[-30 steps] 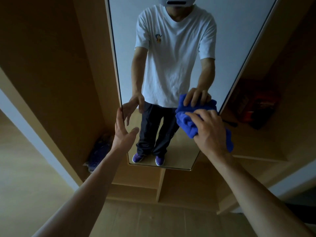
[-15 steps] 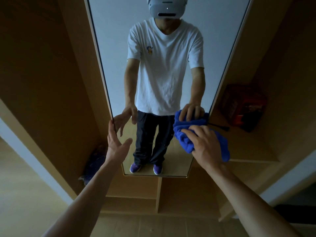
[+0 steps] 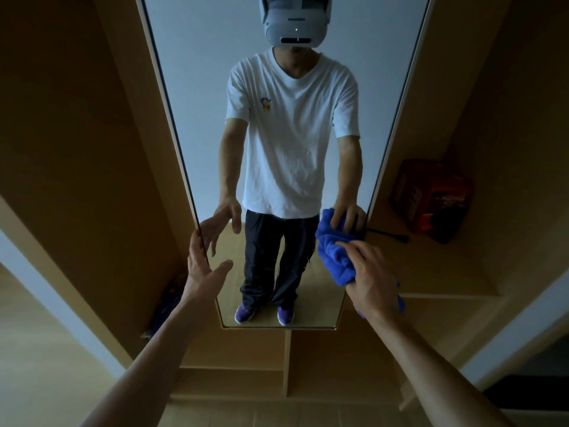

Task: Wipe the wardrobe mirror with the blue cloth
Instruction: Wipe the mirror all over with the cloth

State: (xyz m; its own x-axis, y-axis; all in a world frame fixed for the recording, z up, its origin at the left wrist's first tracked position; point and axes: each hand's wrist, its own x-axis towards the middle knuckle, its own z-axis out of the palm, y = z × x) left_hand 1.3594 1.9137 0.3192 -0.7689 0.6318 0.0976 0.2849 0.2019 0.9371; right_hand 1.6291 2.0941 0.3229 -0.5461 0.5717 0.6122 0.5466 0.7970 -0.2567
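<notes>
At the mirror of the wooden wardrobe, the right hand gripped the blue cloth, the left hand spread, both placed as before.

There is one wardrobe mirror, one blue cloth and two bare hands, a left hand and a right hand. One shelf on the right carries one red box and one thin black stick, one dark bundle lies low on the left, and one upright divider under the mirror makes two open compartments. The glass reflects one person, with one pale headset, one white T-shirt and two purple shoes.
</notes>
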